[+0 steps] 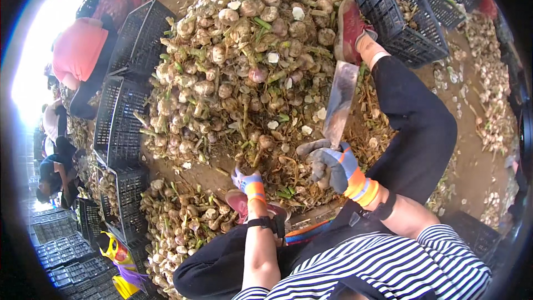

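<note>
My right hand (pixel 336 168), in a blue-grey glove with an orange cuff, is wrapped round the handle of a large broad-bladed knife (pixel 340 103). The blade points up and away, toward my red shoe (pixel 348 30). Lower and to the left, my left hand (pixel 247 180), in a similar glove, is at the near edge of a big garlic pile (pixel 222 72). Its fingers look slightly apart, with nothing plainly between them. Just beyond its fingertips lies a garlic bulb (pixel 265 142) with a stem. The left fingertips are small and partly lost against the stems.
A heap of trimmed garlic bulbs (pixel 177 216) lies left of my left leg. Black plastic crates (pixel 119 122) line the left side; another crate (pixel 397 16) stands at far right. Trimmings (pixel 297 180) cover the ground between my legs. People work at left, one in a pink top (pixel 80 47).
</note>
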The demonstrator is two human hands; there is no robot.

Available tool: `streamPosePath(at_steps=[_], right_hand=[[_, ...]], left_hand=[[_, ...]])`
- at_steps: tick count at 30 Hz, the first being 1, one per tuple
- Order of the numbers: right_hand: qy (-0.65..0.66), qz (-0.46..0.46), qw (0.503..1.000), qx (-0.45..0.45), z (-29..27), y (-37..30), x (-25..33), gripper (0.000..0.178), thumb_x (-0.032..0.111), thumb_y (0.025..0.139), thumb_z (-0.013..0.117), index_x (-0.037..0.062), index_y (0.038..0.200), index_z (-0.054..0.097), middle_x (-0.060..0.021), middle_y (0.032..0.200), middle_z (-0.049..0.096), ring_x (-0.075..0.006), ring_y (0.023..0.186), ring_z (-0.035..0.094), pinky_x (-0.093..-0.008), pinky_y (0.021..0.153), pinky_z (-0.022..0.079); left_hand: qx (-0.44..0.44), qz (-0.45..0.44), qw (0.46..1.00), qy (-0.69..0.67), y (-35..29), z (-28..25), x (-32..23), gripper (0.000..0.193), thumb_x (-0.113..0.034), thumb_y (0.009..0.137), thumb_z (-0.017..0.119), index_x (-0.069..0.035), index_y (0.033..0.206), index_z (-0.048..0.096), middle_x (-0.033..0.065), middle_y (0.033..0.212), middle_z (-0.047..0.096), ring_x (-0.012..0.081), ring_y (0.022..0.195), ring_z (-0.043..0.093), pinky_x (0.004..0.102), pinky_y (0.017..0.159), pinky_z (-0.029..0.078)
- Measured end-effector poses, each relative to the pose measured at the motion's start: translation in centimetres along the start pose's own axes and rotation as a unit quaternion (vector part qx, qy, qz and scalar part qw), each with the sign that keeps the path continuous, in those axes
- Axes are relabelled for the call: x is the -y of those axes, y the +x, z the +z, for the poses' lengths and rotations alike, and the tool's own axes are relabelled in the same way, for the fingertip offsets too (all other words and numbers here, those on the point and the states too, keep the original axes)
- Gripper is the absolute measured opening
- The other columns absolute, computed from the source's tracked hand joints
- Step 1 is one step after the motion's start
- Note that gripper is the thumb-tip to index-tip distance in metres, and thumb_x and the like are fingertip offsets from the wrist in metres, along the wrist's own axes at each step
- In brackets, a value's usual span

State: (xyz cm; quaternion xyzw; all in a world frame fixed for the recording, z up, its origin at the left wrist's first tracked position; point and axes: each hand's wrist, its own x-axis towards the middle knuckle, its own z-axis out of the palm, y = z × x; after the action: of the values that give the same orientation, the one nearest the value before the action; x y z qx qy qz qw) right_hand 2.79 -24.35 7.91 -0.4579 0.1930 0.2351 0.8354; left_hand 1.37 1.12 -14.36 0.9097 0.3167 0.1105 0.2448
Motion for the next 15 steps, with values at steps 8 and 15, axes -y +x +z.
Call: streamPosePath(at_steps=[8,15], right_hand=[[-0.12,-0.017,0.992,0.028,0.7,-0.4,-0.1,0.024,0.01,0.082,0.056,-0.0033,0.1,0.064,0.0018,0.053,0.053,-0.0054,0.043,0.047,-0.0184,0.04,0.036],[-0.148,-0.09,0.984,0.034,0.0,-0.3,-0.7,0.017,0.009,0.083,0.057,0.0072,0.094,0.069,0.0068,0.058,0.055,-0.0021,0.046,0.044,-0.0181,0.042,0.035]], left_hand=[[0.184,0.066,0.979,0.051,3.0,3.2,-7.1,0.083,-0.025,0.063,0.074,0.001,0.13,0.034,0.0227,0.114,0.054,0.0354,0.102,0.056,0.0385,0.085,0.046],[0.255,-0.069,0.949,-0.173,0.7,4.3,-3.8,0.065,-0.026,0.056,0.082,-0.002,0.11,0.055,0.014,0.098,0.064,0.0256,0.089,0.063,0.0335,0.079,0.05]])
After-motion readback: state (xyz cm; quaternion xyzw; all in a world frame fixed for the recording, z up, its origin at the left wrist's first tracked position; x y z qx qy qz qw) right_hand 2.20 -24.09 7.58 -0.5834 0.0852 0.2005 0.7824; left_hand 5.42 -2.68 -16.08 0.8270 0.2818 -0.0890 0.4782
